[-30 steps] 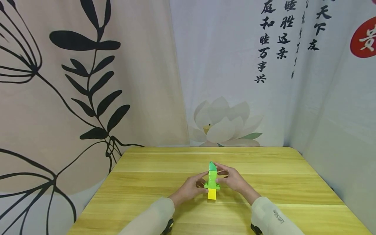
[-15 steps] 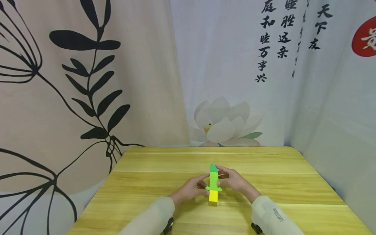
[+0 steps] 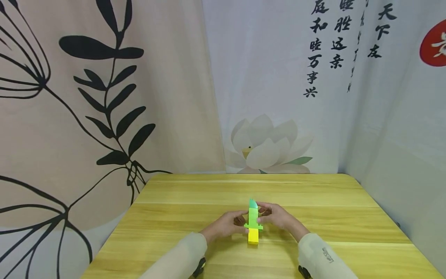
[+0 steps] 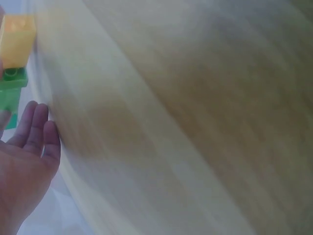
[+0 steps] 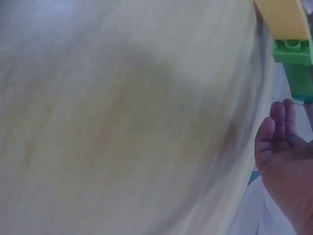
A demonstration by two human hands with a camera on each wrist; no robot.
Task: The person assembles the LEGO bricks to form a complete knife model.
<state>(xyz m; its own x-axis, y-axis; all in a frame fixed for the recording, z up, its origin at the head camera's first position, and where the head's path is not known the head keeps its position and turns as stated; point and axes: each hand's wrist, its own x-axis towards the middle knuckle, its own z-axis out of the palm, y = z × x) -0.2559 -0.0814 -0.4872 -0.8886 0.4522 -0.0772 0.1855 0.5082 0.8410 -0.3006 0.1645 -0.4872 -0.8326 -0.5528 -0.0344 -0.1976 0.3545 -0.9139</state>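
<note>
Between my two hands is a sword-shaped stack of toy building blocks point(image 3: 253, 217). It has a yellow handle block point(image 3: 253, 236), a bright green crosspiece and blade, and a teal slanted tip point(image 3: 253, 204) pointing away from me. My left hand point(image 3: 227, 224) pinches it from the left, thumb low by the handle and index finger higher along the blade. From the right, my right hand point(image 3: 277, 217) holds the blade and tip with thumb and fingers. Both wrist views catch the yellow block point(image 4: 17, 48) and green crosspiece point(image 5: 292, 50) at the edge, with the remaining fingers extended below.
A wood-grain table point(image 3: 181, 193) spreads under the hands. Behind it hangs a pale curtain point(image 3: 181, 97) printed with dark plants, a lotus and characters. Another white curtain point(image 3: 393, 128) runs along the right side.
Both hands and the block sword have drifted slightly toward me, with a small change in the sword's tilt. The grip looks the same, and the head view has shifted a little.
</note>
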